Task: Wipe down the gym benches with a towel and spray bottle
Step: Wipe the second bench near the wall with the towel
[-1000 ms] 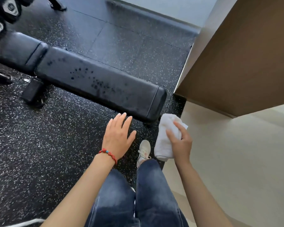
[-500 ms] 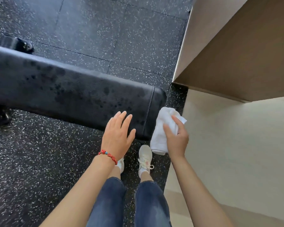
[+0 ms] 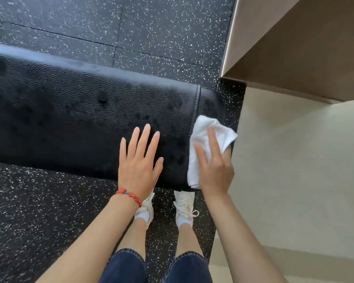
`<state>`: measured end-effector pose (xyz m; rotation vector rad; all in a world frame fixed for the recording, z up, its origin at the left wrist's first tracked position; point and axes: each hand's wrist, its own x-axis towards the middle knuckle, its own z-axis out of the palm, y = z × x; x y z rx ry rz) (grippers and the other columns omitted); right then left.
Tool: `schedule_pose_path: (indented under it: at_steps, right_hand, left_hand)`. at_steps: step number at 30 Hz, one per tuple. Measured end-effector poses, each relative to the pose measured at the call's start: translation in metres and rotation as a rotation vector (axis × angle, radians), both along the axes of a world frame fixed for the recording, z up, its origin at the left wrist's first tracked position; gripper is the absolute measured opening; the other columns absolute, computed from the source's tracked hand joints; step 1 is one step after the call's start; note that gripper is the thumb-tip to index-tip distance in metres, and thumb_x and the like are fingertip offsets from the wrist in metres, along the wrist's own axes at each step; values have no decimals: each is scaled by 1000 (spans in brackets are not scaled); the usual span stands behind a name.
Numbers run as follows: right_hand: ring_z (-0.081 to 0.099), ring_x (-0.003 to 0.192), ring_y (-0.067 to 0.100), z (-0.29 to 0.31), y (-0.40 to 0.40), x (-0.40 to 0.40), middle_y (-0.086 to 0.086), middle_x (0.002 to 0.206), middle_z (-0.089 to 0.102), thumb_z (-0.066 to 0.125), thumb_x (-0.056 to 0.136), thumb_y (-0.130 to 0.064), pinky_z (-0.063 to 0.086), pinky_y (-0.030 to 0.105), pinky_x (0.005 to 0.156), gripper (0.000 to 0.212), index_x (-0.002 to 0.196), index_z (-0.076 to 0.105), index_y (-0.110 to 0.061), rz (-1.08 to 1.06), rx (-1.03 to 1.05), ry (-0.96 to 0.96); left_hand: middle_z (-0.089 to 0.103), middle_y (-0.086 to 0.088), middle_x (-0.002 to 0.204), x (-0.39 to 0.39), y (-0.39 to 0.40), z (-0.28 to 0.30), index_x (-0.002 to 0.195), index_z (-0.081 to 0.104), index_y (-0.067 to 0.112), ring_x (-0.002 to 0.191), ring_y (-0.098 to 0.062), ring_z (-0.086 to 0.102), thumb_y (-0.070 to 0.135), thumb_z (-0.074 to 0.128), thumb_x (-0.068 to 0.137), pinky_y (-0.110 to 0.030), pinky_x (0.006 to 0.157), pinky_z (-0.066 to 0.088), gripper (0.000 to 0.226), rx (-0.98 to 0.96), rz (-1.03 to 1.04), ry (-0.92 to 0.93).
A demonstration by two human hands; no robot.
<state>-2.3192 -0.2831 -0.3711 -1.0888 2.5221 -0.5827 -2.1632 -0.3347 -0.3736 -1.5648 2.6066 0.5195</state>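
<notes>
One black padded leather bench [image 3: 80, 111] carries dark wet spots. The left hand [image 3: 139, 160] spreads flat above it; the right hand [image 3: 214, 166] holds one white folded towel [image 3: 202, 135] at its right end.

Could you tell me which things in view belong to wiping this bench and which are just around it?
Part of the job:
- white towel, held by the right hand
- black bench pad, dotted with wet spots
- left hand, fingers straight over the pad

Just around:
- speckled floor
- beige wall
- red bracelet
- white shoes
</notes>
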Motion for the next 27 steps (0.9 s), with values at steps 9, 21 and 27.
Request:
schedule_pose_path:
  at_steps: [9,21,27]
  right_hand:
    - [57,66,35,-15,-64,-29,21,87,58,62,84,-39,35,28,54,45,126,56,-22,-11,-65,87]
    - [51,47,23,-13,-8,-14,12,68,59,54,85,-44,41,23,39,39,111,68,-17,241,-75,301]
    - [57,91,36,-9,-77,-41,19,109,58,52,90,-43,35,31,67,44,133,47,-31,133,-25,29]
  left_hand:
    - [36,-16,147,-2,2,-4,137,42,8,135,-37,30,28,43,87,-58,108,24,54,-40,25,14]
    - [37,-16,146,-3,6,-6,137,44,8,135,-37,32,26,45,86,-59,107,25,53,-89,44,28]
    - [39,-16,145,-5,6,-4,135,46,8,134,-36,34,27,43,87,-58,106,26,52,-104,77,66]
